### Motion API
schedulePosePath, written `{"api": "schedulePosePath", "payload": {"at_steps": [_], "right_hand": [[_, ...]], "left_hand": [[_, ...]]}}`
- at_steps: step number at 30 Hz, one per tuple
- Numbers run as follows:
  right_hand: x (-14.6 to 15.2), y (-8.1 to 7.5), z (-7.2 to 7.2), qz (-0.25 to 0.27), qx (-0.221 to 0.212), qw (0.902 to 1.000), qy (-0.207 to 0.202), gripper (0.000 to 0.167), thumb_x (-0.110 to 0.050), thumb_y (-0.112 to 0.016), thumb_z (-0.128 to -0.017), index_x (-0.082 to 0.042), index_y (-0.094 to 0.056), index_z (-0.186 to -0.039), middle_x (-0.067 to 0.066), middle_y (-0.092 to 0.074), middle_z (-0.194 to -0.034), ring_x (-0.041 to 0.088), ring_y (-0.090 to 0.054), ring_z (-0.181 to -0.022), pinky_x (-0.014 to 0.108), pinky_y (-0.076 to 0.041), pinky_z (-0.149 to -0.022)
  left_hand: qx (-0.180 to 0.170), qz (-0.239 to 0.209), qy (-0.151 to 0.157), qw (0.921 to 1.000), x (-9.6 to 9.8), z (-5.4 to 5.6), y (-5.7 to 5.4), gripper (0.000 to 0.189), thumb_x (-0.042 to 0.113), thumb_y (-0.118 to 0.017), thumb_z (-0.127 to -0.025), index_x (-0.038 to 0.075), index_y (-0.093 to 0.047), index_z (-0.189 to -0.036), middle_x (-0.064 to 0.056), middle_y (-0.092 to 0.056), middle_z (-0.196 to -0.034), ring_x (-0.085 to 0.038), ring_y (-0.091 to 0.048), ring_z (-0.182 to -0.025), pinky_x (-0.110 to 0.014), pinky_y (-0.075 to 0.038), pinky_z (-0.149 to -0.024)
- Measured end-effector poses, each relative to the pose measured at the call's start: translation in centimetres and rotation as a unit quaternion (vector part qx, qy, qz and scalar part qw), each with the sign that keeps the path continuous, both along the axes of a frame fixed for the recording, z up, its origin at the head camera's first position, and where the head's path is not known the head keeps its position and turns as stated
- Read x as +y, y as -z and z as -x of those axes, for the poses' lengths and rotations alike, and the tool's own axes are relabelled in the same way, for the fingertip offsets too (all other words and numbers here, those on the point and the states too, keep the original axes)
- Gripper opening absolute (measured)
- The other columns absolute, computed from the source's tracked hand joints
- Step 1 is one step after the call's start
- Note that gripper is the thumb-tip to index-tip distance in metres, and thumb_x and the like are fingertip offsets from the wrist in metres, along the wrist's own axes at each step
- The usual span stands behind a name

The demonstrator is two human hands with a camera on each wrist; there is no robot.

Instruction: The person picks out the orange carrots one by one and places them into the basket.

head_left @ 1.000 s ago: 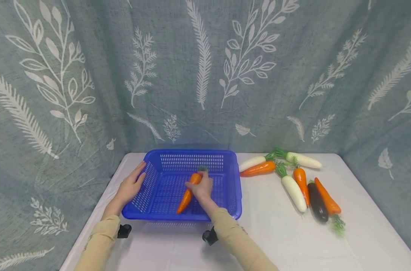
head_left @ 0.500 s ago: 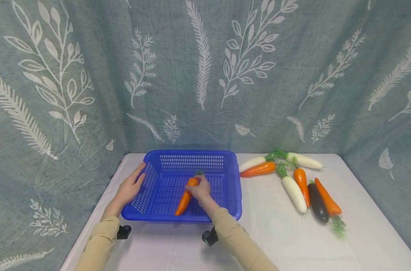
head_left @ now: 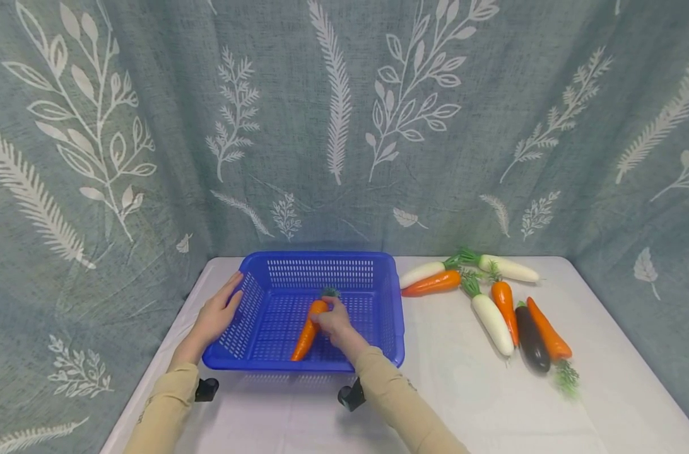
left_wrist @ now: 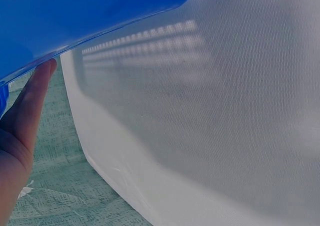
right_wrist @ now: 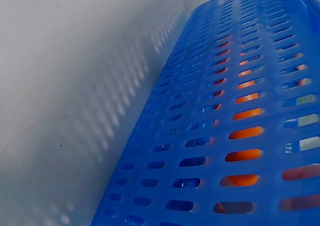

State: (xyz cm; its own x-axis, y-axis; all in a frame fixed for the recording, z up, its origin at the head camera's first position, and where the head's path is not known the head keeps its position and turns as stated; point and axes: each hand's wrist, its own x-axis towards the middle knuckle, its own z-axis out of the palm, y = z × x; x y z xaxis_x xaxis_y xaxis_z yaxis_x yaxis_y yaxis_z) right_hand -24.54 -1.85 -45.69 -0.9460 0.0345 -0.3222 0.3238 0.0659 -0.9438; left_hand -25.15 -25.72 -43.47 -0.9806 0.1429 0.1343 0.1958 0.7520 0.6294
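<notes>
In the head view a blue plastic basket with slotted walls stands on the left half of the table. My left hand rests against its left side with straight fingers; the left wrist view has a straight digit of that hand touching the basket's rim. Inside the basket, my right hand grips an orange carrot near its thick, green-topped end, the tip slanting toward the near left. From the right wrist, the carrot shows only through slots in the basket wall.
Right of the basket lie two white radishes and one more behind, an orange carrot, two further carrots and a dark eggplant. A patterned grey-green curtain borders the white table.
My right hand has shifted slightly left and nearer with the carrot, whose tip now reaches the near wall of the basket. The left hand stays at the basket's side.
</notes>
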Motion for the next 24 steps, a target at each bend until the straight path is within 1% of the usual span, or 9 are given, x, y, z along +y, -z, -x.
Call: {"api": "schedulePosePath", "payload": {"at_steps": [3,4,7,10,13,17,18,21,24], "right_hand": [[0.0,3.7,2.2,0.024,0.008,0.9997,0.001,0.058,0.008,-0.065,-0.078,-0.005,-0.049,-0.132,0.027,-0.054,-0.116,0.029,-0.062,-0.087,0.033,-0.056,-0.069],[-0.2,5.5,3.2,0.034,0.013,0.9993,0.003,0.058,0.008,-0.065,-0.077,-0.005,-0.049,-0.131,0.026,-0.054,-0.112,0.027,-0.062,-0.081,0.031,-0.056,-0.065],[-0.5,10.1,6.0,0.071,0.004,0.9975,-0.001,0.054,0.004,-0.066,-0.079,-0.005,-0.05,-0.129,0.024,-0.054,-0.104,0.026,-0.062,-0.075,0.034,-0.057,-0.065],[-0.9,12.2,7.3,0.09,-0.014,0.9957,-0.014,0.049,0.004,-0.064,-0.082,-0.003,-0.05,-0.129,0.021,-0.055,-0.101,0.027,-0.063,-0.081,0.04,-0.059,-0.072],[-1.2,13.1,7.8,0.105,-0.045,0.9926,-0.04,0.047,0.003,-0.064,-0.083,-0.005,-0.052,-0.128,0.015,-0.059,-0.099,0.026,-0.061,-0.085,0.042,-0.058,-0.077],[-1.4,13.8,8.1,0.125,-0.06,0.9886,-0.059,0.046,0.003,-0.067,-0.081,-0.007,-0.055,-0.124,0.011,-0.061,-0.093,0.022,-0.059,-0.082,0.039,-0.059,-0.073],[-1.3,12.4,7.2,0.119,-0.052,0.9898,-0.058,0.048,0.004,-0.066,-0.081,-0.006,-0.053,-0.126,0.012,-0.061,-0.095,0.023,-0.06,-0.085,0.04,-0.059,-0.075],[-1.3,12.1,7.1,0.112,-0.047,0.9907,-0.062,0.049,0.005,-0.064,-0.082,-0.003,-0.052,-0.128,0.016,-0.06,-0.1,0.028,-0.06,-0.087,0.043,-0.058,-0.075],[-1.1,12.2,7.0,0.126,-0.044,0.9889,-0.065,0.048,0.003,-0.066,-0.08,-0.006,-0.054,-0.126,0.015,-0.06,-0.099,0.026,-0.06,-0.086,0.041,-0.059,-0.073]], "left_hand": [[0.0,-0.001,0.0,1.0,0.0,0.0,0.1,0.049,0.02,-0.035,-0.103,-0.003,-0.029,-0.147,-0.022,-0.023,-0.154,-0.045,-0.023,-0.14,-0.057,-0.02,-0.114],[-0.001,-0.002,0.0,1.0,-0.1,0.0,0.1,0.049,0.02,-0.035,-0.103,-0.003,-0.028,-0.147,-0.022,-0.023,-0.154,-0.045,-0.023,-0.14,-0.057,-0.02,-0.114],[-0.003,-0.004,0.001,1.0,-0.1,0.0,0.1,0.05,0.021,-0.035,-0.103,-0.002,-0.028,-0.147,-0.022,-0.023,-0.155,-0.045,-0.023,-0.141,-0.057,-0.02,-0.115],[-0.006,-0.004,0.0,1.0,-0.1,0.1,0.1,0.05,0.022,-0.034,-0.104,-0.002,-0.028,-0.147,-0.021,-0.022,-0.155,-0.044,-0.022,-0.141,-0.057,-0.019,-0.115],[-0.007,-0.004,0.0,1.0,-0.1,0.1,0.1,0.05,0.022,-0.034,-0.104,-0.001,-0.028,-0.147,-0.021,-0.022,-0.155,-0.044,-0.022,-0.141,-0.058,-0.019,-0.115],[-0.005,-0.004,0.0,1.0,0.0,0.1,0.1,0.05,0.022,-0.034,-0.104,-0.002,-0.027,-0.147,-0.021,-0.022,-0.155,-0.044,-0.022,-0.141,-0.057,-0.019,-0.115],[-0.005,-0.005,0.001,1.0,0.0,0.1,0.1,0.05,0.022,-0.034,-0.104,-0.002,-0.027,-0.147,-0.021,-0.022,-0.155,-0.044,-0.022,-0.141,-0.057,-0.019,-0.115],[-0.003,-0.005,0.001,1.0,-0.1,0.1,0.2,0.05,0.022,-0.034,-0.104,-0.002,-0.028,-0.147,-0.021,-0.023,-0.155,-0.044,-0.023,-0.141,-0.057,-0.02,-0.115],[-0.002,-0.005,0.001,1.0,-0.1,0.1,0.3,0.05,0.023,-0.034,-0.104,-0.002,-0.028,-0.147,-0.021,-0.023,-0.155,-0.044,-0.022,-0.141,-0.058,-0.019,-0.115]]}}
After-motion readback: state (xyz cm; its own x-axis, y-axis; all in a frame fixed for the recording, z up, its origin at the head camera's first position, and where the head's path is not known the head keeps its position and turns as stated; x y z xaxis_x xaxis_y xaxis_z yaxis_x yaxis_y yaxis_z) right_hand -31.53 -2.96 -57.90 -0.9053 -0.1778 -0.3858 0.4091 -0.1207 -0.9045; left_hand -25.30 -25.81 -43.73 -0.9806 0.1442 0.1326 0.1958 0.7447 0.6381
